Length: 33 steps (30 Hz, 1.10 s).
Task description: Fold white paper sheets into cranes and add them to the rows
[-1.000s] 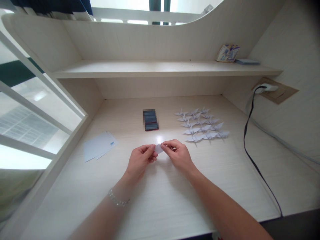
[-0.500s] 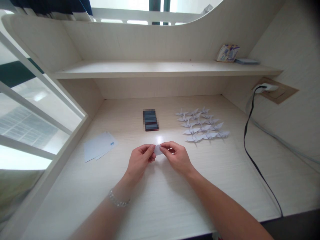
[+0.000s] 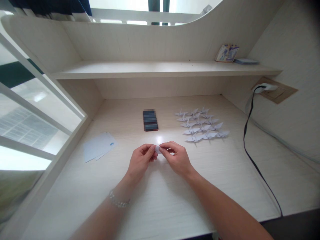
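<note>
Between my two hands is a small piece of folded white paper point(image 3: 157, 150), mostly covered by my fingers. My left hand point(image 3: 144, 156) pinches its left side between thumb and fingers. From the other side, my right hand point(image 3: 175, 155) grips the paper's right edge in a pinch. Both hands are closed and nearly touch, just above the desk. Several white paper cranes point(image 3: 200, 129) stand in rows beyond my right hand. Left of my left hand, a few white paper sheets point(image 3: 97, 146) lie overlapping, one with a small blue mark.
A dark, pixelated rectangular object point(image 3: 150, 120) lies on the desk point(image 3: 160, 206) beyond my hands. At right, a black cable point(image 3: 246, 146) runs from a wall socket point(image 3: 280, 91) down across the desk. The shelf point(image 3: 150, 66) above holds a small printed box point(image 3: 227, 53).
My hands have drawn slightly closer together, and less of the white paper shows between the fingers. The cranes, sheets and dark object stay in place.
</note>
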Each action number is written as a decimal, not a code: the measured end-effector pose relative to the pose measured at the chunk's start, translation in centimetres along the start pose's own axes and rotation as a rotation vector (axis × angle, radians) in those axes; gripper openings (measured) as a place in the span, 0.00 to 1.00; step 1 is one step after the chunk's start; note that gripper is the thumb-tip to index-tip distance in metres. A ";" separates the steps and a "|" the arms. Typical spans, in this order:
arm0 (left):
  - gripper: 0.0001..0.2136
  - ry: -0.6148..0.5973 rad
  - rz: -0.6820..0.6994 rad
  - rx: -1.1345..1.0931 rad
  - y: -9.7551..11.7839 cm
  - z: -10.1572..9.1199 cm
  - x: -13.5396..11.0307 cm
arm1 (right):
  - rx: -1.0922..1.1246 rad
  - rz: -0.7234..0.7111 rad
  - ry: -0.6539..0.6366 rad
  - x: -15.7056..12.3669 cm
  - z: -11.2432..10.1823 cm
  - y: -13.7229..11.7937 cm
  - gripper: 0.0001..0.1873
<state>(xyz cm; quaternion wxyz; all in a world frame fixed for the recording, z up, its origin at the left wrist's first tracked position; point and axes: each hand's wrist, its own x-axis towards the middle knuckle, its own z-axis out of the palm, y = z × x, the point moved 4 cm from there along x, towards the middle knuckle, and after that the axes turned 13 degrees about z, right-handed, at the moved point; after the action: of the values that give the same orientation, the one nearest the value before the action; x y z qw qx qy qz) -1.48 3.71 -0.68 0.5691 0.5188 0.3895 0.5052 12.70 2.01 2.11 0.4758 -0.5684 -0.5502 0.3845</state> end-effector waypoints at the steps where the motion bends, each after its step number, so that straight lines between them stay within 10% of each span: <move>1: 0.13 -0.004 0.003 0.005 0.0 0.0 0.0 | -0.001 -0.002 0.000 0.0 0.0 0.0 0.07; 21: 0.12 -0.019 0.067 0.212 0.8 -0.3 0.1 | 0.388 0.315 -0.035 1.0 0.1 2.2 0.10; 33: 0.16 0.094 0.033 0.120 0.5 -1.4 0.5 | 0.304 0.465 -0.339 0.8 0.8 2.6 0.11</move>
<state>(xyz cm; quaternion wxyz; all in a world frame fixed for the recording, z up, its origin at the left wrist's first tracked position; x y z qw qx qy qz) -2.85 4.43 -0.33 0.5099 0.5338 0.4368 0.5141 12.72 3.07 -0.49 0.3565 -0.5291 -0.4132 0.6498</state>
